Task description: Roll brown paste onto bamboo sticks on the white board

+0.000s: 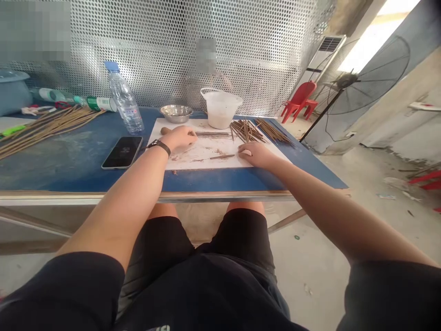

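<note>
A: Where are your two hands?
B: They're well apart, both over the white board (203, 164). Your left hand (181, 139) is at the left end of a row of thin dark sticks (213, 135), its fingers curled; I can't tell whether they pinch one.
A: And your right hand (255, 154)?
B: It's low on the board's right side, fingers bent, just in front of a loose pile of brown sticks (246, 132). I can't tell whether it holds anything.
A: What lies between your hands?
B: A slim brown tool (222, 156), nearer your right hand, with brown crumbs (218, 151) just behind it.
A: What's around them?
B: A brown lump (166, 131) sits just beside your left hand. The white bucket (222, 110) stands behind the row, a metal bowl (176, 114) to its left, and your phone (122, 152) lies left of the board.
</note>
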Available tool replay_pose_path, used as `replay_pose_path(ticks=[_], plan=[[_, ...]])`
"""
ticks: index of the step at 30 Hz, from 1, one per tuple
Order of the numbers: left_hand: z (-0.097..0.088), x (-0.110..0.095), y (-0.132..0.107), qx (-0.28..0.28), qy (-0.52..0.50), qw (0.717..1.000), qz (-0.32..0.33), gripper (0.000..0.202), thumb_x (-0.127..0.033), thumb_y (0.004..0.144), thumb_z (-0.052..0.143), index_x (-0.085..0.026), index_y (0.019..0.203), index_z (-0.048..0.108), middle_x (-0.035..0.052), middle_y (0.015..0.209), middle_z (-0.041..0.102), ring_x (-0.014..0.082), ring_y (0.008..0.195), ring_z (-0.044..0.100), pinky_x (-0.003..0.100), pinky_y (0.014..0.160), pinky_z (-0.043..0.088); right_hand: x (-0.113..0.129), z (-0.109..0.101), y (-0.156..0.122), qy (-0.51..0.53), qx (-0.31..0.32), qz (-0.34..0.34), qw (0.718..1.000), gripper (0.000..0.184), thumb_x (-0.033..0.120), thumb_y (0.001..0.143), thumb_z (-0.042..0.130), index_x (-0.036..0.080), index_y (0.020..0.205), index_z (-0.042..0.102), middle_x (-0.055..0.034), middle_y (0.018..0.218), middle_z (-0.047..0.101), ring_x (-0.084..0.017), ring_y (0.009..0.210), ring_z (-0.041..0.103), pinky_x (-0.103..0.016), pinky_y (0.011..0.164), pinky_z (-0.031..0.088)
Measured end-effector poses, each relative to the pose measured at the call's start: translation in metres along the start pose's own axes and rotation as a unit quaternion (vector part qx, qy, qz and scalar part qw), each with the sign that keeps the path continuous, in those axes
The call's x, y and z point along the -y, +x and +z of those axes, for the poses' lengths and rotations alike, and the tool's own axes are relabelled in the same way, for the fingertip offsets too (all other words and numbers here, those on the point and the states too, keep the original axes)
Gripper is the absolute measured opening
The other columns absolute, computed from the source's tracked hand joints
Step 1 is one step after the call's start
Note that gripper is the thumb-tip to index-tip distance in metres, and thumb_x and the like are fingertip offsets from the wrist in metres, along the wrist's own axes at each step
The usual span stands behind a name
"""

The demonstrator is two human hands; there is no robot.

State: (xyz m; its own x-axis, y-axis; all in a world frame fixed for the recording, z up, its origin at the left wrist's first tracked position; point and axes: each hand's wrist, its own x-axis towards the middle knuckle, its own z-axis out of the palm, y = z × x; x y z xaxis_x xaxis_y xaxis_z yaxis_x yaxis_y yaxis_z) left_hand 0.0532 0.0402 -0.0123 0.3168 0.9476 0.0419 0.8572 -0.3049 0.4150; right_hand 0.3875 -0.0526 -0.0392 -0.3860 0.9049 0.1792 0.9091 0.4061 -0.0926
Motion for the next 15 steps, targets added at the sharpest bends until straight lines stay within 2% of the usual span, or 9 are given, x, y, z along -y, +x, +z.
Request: replay_pose_path(ticks=[4, 7, 11, 15], plan=[[-0.004, -0.004, -0.005, -0.003, 0.007, 1.000, 0.001, 0.023, -0.046, 0.095, 0.072, -0.028, 0.107, 0.081, 0.0076, 0.101, 0.083, 0.0341, 0.104, 0.074, 0.045, 0.101, 0.050, -0.006, 0.010, 0.008, 0.001, -0.045, -0.038, 0.998, 0.020, 0.023, 0.101, 0.062, 0.019, 0.102, 0.082, -0.0173, 0.128, 0.083, -0.039, 0.141, 0.061, -0.058, 0.127, 0.042], [-0.005, -0.007, -0.008, 0.040, -0.006, 0.999, 0.032, 0.027, -0.049, 0.096, 0.071, -0.029, 0.110, 0.082, 0.0067, 0.108, 0.084, 0.0313, 0.098, 0.073, 0.042, 0.094, 0.052, -0.016, 0.014, 0.003, 0.030, -0.107, -0.052, 0.992, 0.021, 0.021, 0.102, 0.058, 0.023, 0.100, 0.079, -0.0177, 0.126, 0.082, -0.039, 0.134, 0.062, -0.060, 0.122, 0.046], [-0.007, -0.012, -0.011, 0.109, -0.024, 0.990, 0.087, 0.034, -0.055, 0.099, 0.068, -0.027, 0.101, 0.085, 0.0054, 0.112, 0.085, 0.0264, 0.095, 0.072, 0.038, 0.089, 0.052, -0.031, 0.012, -0.009, 0.076, -0.134, 0.024, 0.988, 0.019, 0.024, 0.102, 0.057, 0.024, 0.102, 0.075, -0.0164, 0.122, 0.082, -0.037, 0.124, 0.068, -0.055, 0.113, 0.052], [-0.007, -0.009, -0.007, 0.118, -0.034, 0.985, 0.125, 0.034, -0.055, 0.091, 0.073, -0.027, 0.104, 0.087, 0.0048, 0.112, 0.086, 0.0255, 0.094, 0.072, 0.035, 0.085, 0.052, -0.041, 0.006, -0.015, 0.079, -0.130, 0.078, 0.985, 0.017, 0.026, 0.099, 0.057, 0.021, 0.098, 0.073, -0.0180, 0.113, 0.083, -0.036, 0.109, 0.073, -0.049, 0.099, 0.055]])
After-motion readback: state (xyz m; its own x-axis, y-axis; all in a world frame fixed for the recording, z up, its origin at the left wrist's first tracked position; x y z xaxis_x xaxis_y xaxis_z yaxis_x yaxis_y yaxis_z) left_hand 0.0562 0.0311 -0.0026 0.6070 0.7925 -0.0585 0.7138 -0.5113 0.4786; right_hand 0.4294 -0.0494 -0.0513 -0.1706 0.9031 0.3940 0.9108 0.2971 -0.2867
